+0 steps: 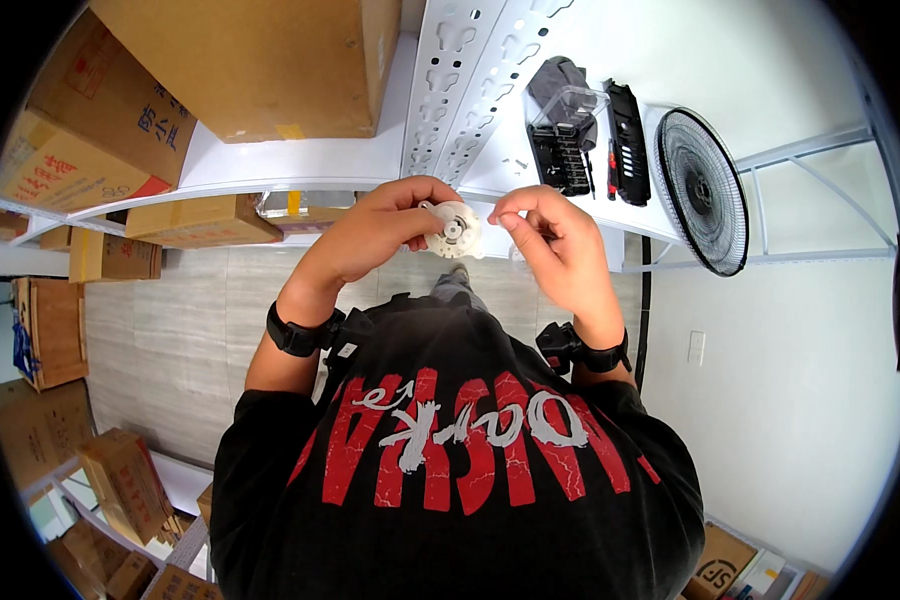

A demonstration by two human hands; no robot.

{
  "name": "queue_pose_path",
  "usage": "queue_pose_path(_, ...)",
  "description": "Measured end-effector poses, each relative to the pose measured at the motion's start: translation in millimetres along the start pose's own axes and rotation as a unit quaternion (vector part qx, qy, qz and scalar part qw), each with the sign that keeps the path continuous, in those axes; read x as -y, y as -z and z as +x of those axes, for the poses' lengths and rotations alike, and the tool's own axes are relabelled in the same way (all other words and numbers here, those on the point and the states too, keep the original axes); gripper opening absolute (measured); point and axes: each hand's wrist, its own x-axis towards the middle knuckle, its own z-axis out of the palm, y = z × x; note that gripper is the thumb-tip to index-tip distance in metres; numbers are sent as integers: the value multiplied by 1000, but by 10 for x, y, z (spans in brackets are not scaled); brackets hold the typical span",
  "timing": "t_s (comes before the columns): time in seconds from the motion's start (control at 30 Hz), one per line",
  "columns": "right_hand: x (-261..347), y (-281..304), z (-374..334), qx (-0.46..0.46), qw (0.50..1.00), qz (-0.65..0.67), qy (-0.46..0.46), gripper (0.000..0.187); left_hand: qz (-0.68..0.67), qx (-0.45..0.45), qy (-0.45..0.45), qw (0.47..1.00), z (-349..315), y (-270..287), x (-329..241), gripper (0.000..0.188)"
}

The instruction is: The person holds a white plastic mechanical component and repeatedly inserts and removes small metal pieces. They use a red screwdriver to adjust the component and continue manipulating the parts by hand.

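My left hand (382, 228) is closed around a round white plastic part (460, 226), thumb across its face and fingers behind it. The part has a raised hub in the middle and small shapes moulded around it. Just to its right, my right hand (564, 252) is raised with thumb and forefinger pinched together, a small gap from the part. Whatever sits between those fingertips, if anything, is too small to make out. Both hands are held up in front of my body, near the white shelf's edge.
On the white shelf (482, 178) at right lie a screwdriver bit set (562, 160), a long black case (627, 145), a grey cloth (560, 82) and a few screws (515, 163). A round black fan grille (705, 190) stands beside them. Cardboard boxes (260, 70) fill the left shelving.
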Motion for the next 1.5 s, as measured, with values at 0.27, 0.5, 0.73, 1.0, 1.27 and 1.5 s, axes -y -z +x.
queue_pose_path(0.27, -168, 20, -7, -14, 1000, 14, 5, 10, -38, -15, -7, 999, 52, -3, 66, 31)
queue_pose_path(0.5, -1, -36, 35, -53, 992, -87, 71, 14, -65, 12, -14, 998, 75, -45, 71, 33)
queue_pose_path(0.73, -11, -74, -5, -90, 974, -161, 128, 14, -96, 13, -8, 995, 104, -80, 93, 34)
queue_pose_path(1.0, -62, -92, -67, -123, 968, -164, 142, 13, -126, 2, -10, 992, 122, -139, 58, 29)
queue_pose_path(1.27, -190, -128, -54, -146, 945, -184, 230, 16, -124, 11, -11, 992, 139, -176, 29, 29)
queue_pose_path(1.5, -154, -181, -38, -138, 958, -181, 172, 15, -109, 7, -21, 994, 141, -180, 51, 30)
